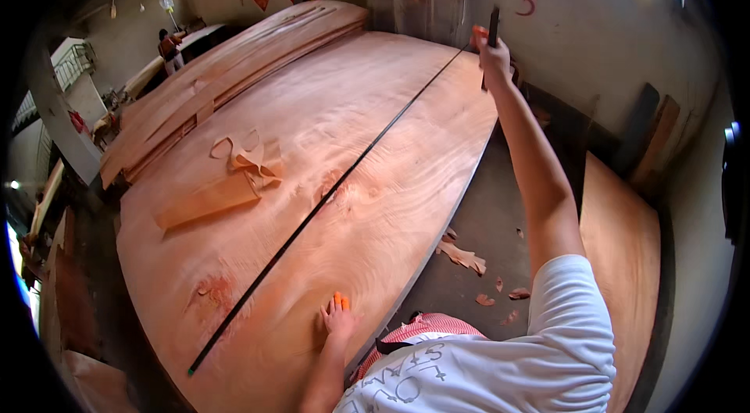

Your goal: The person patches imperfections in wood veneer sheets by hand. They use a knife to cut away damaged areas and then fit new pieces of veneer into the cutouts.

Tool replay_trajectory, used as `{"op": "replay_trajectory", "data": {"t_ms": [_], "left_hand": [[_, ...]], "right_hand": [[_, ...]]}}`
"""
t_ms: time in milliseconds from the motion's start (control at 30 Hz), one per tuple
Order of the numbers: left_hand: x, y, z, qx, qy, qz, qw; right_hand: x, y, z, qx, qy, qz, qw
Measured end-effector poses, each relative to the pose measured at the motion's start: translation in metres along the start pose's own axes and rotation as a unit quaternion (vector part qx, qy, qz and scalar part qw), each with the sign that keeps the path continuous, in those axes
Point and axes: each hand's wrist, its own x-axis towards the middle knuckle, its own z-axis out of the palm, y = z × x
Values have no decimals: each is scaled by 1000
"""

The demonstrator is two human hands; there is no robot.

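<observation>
A wide sheet of reddish-tan wood veneer lies spread before me, with swirling grain and darker knots. Across it, from the near left to the far right, runs a long, thin black strip like a straightedge. My left hand, with orange covers on some fingertips, rests open on the veneer near its right edge, right of the strip. Stretched far forward, my right hand is closed around a dark, narrow, flat tool at the strip's far end. Orange shows at its fingers too; the tool's exact kind is unclear.
Torn veneer scraps lie on the sheet's left part. Beyond rises a stack of veneer sheets. Wood flakes litter the floor at right, beside a leaning panel. Another person stands far left.
</observation>
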Motion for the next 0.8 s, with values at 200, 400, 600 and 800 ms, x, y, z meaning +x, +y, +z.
{"op": "replay_trajectory", "data": {"t_ms": [200, 400, 600, 800], "left_hand": [[8, 19, -8, 8, -49, -33, 998], [15, 36, -6, 19, -61, -78, 995], [30, 53, -15, -9, -77, -120, 990], [1, 38, -9, -8, -111, -161, 981]], "right_hand": [[157, -38, 10, 16, 39, -84, 996], [224, -48, 20, 160, -141, -4, 977], [263, -32, 16, 202, -309, 60, 928], [203, -22, 28, 137, -394, 22, 908]]}}
